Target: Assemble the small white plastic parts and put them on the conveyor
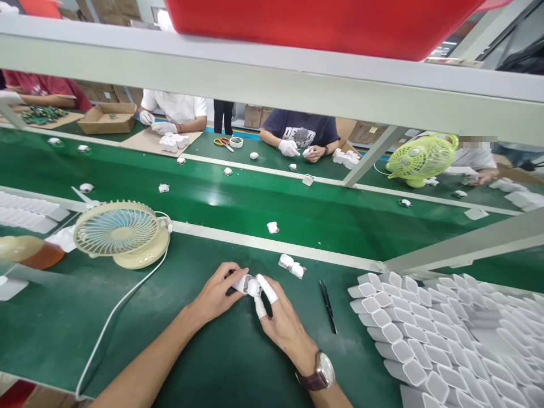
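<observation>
Over the green worktop point(204, 362), my left hand point(221, 288) grips a white plastic housing point(241, 283), its open end turned to the right. My right hand point(276, 311), with white covers on thumb and forefinger, pinches a small rounded white part point(254, 288) at that open end. The two pieces meet between my hands; how deep the part sits inside cannot be made out. Just beyond my right hand lie small white parts point(292, 266) on a pale tray. Black tweezers point(327, 306) rest to the right.
Many white housings point(416, 328) stand packed at the right. A cream fan point(119, 232) with a trailing cable is at the left. Beyond runs a green conveyor point(212, 198) carrying small white parts. Co-workers sit opposite. A shelf beam point(272, 85) with a red bin point(314, 25) crosses above.
</observation>
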`<action>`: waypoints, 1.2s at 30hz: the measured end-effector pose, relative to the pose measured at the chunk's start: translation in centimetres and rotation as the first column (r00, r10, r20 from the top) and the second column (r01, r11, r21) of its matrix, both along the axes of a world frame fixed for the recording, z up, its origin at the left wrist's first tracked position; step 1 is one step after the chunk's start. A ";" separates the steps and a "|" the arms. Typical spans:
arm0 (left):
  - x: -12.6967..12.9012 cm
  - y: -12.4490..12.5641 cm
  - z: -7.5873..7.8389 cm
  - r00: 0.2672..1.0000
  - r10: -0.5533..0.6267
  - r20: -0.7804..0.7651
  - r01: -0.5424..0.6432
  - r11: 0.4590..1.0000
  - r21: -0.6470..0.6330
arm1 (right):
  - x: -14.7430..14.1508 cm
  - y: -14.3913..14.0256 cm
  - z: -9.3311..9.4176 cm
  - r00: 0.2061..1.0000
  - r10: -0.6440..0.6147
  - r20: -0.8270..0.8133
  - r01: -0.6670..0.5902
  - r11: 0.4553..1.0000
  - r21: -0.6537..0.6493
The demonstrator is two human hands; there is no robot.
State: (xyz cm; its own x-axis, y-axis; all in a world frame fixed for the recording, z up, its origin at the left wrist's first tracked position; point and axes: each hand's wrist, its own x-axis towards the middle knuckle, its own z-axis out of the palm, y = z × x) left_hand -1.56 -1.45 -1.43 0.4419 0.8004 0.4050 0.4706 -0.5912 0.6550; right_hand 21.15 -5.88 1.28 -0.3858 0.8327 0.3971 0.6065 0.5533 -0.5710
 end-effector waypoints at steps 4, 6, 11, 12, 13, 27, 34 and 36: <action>0.0 0.0 -0.1 1.000 -0.002 -0.009 0.002 1.000 0.004 | -0.2 0.0 0.5 1.000 0.012 -0.001 -0.012 1.000 0.013; 0.0 -0.1 -0.1 1.000 -0.001 -0.013 0.001 1.000 -0.001 | -0.2 0.0 0.6 1.000 0.014 -0.004 -0.014 1.000 0.022; 0.2 -0.1 0.0 1.000 -0.010 -0.008 0.010 1.000 0.012 | -0.3 0.0 0.7 0.999 0.033 0.003 -0.033 0.999 0.017; 0.2 -0.1 0.0 1.000 -0.011 -0.006 0.011 1.000 0.018 | -0.3 0.0 0.8 0.999 0.037 0.008 -0.037 0.999 0.016; 0.2 -0.2 0.1 1.000 -0.012 -0.006 0.013 1.000 0.022 | -0.3 0.0 0.8 0.999 0.038 0.011 -0.038 0.999 0.017; 0.2 -0.2 0.1 1.000 -0.006 0.004 0.006 1.000 -0.028 | -0.2 0.1 0.6 0.998 0.065 0.016 -0.064 0.997 -0.031; 0.2 -0.2 0.9 1.000 -0.019 0.018 0.020 0.998 -0.067 | -0.1 0.3 1.2 0.999 0.043 -0.026 -0.045 0.997 -0.057; 0.2 -0.2 1.2 0.999 -0.038 -0.010 0.037 0.996 -0.085 | -0.2 0.4 1.4 0.998 0.043 -0.045 -0.045 0.997 -0.058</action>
